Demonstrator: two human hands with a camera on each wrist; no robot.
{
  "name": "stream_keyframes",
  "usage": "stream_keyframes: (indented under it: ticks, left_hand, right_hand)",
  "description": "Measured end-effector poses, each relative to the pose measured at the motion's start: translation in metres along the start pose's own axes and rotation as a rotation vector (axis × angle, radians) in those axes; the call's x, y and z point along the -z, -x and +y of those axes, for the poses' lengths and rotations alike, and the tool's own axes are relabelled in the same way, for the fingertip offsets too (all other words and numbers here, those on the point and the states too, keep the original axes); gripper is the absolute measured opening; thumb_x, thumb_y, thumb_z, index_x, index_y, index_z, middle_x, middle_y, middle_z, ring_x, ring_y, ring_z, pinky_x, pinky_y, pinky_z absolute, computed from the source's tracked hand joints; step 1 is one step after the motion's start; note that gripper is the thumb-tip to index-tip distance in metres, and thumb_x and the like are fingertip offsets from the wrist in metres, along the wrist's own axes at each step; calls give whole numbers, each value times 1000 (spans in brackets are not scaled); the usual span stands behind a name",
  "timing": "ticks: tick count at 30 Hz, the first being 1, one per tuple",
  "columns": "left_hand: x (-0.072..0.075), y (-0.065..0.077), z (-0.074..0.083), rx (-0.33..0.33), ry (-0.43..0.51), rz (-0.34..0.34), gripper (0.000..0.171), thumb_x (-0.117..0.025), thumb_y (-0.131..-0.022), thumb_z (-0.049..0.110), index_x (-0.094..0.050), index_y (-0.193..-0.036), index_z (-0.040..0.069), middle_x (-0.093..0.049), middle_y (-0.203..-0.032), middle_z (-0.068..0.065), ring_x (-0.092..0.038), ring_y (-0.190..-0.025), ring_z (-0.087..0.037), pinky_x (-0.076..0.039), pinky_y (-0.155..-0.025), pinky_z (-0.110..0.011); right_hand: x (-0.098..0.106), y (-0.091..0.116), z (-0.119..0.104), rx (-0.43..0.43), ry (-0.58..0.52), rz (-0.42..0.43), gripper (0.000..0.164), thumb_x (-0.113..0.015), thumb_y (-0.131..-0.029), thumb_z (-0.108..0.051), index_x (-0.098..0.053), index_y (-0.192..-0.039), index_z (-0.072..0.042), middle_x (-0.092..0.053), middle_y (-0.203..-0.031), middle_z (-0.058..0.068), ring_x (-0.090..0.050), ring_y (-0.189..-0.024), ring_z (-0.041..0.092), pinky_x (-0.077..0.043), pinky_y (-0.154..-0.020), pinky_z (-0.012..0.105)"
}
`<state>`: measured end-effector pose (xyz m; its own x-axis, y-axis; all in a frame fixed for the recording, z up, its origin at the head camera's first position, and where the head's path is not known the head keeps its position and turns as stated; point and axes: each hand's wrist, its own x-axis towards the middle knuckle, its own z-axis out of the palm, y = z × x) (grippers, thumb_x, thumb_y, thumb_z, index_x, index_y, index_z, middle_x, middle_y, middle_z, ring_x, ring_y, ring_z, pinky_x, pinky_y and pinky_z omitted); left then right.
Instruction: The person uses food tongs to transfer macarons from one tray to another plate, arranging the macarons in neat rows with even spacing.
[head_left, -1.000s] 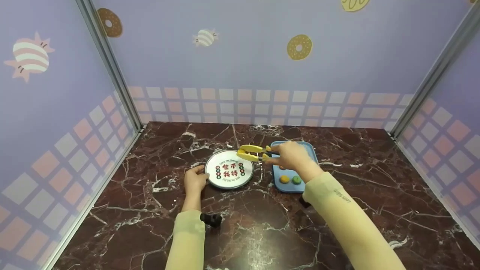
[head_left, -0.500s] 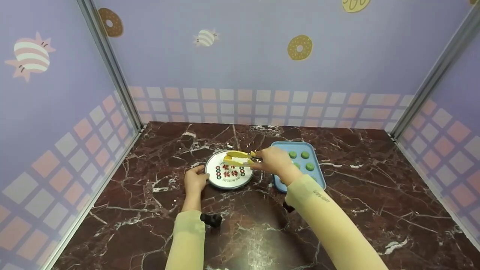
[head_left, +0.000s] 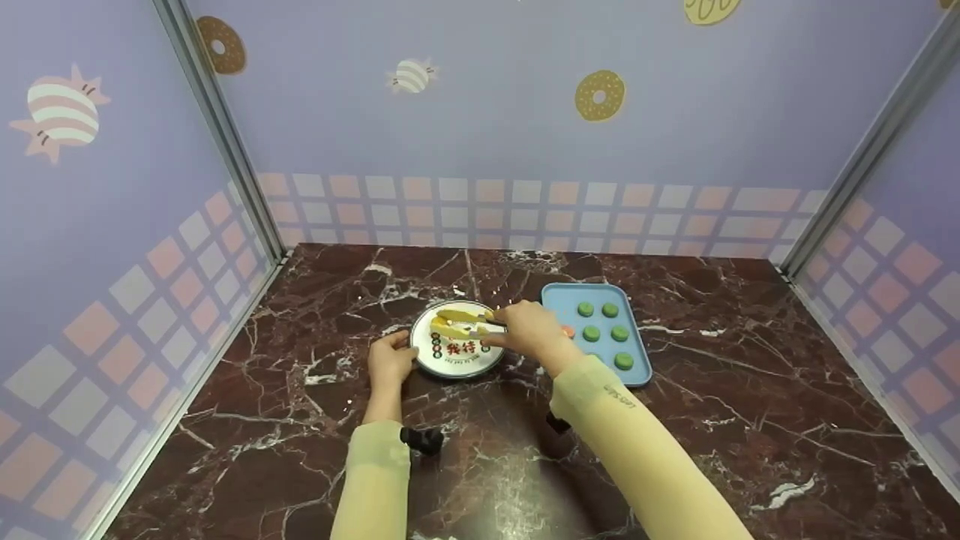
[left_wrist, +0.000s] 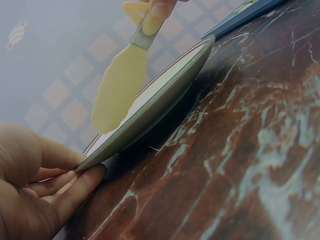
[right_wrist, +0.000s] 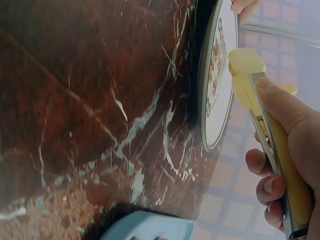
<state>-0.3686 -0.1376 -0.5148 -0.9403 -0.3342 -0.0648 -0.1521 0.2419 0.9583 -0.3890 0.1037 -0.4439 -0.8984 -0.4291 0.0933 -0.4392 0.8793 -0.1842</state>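
My left hand (head_left: 391, 361) pinches the near-left rim of a white plate (head_left: 459, 366) with red printed characters; in the left wrist view its thumb lies above the rim and its fingers below. In my right hand (head_left: 531, 330) is a pair of yellow-tipped tongs (right_wrist: 250, 85) with metal arms, gripped by the handles. The tong tips are over the left part of the plate. A small yellow piece (right_wrist: 232, 69) shows between the tips, mostly hidden by them. I cannot tell whether it touches the plate.
Right of the plate lies a blue tray (head_left: 564, 295) with several round green pieces (head_left: 592, 333) and an orange-pink one (head_left: 568, 331), partly behind my right hand. Both stand on a dark red marbled table (head_left: 480, 465). Patterned purple panels (head_left: 487, 135) enclose the back and sides.
My right hand has carried the tongs leftward from beside the tray to over the plate, uncovering more green pieces on the tray. The left hand and plate have stayed in place.
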Motion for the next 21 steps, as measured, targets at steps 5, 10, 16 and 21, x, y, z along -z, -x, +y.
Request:
stream_keyframes:
  ticks: [5, 10, 16, 21]
  left_hand:
    - [0, -1, 0, 1, -7, 5, 45, -62, -90, -7, -61, -135, -12, -64, -132, -34, -68, -119, -42, -67, -76, -32]
    - [0, 0, 0, -2, -12, 0, 45, -63, -91, -7, -60, -135, -11, -63, -133, -34, -67, -122, -42, -67, -79, -33]
    - [0, 0, 1, 2, -13, -5, 45, -63, -91, -6, -60, -135, -11, -64, -133, -33, -67, -121, -42, -67, -80, -33]
    - [0, 0, 0, 4, -32, -3, 44, -63, -92, -5, -60, -136, -10, -63, -134, -32, -67, -121, -42, -66, -77, -31]
  right_hand:
    - [-3, 0, -4, -4, 1, -6, 52, -73, -90, -55, -76, -124, -14, -77, -115, 18, -71, -104, 44, -60, -88, 60]
    - [-5, 1, -4, -25, -13, -6, 50, -74, -90, -54, -77, -121, -15, -77, -114, 18, -71, -104, 44, -60, -86, 61]
    - [-7, 0, -3, -16, -18, -11, 50, -72, -91, -55, -76, -120, -14, -77, -115, 17, -71, -104, 44, -60, -87, 61]
    - [-8, 0, -3, -10, -23, -20, 55, -72, -91, -56, -73, -129, -17, -76, -118, 16, -72, -104, 42, -61, -88, 58]
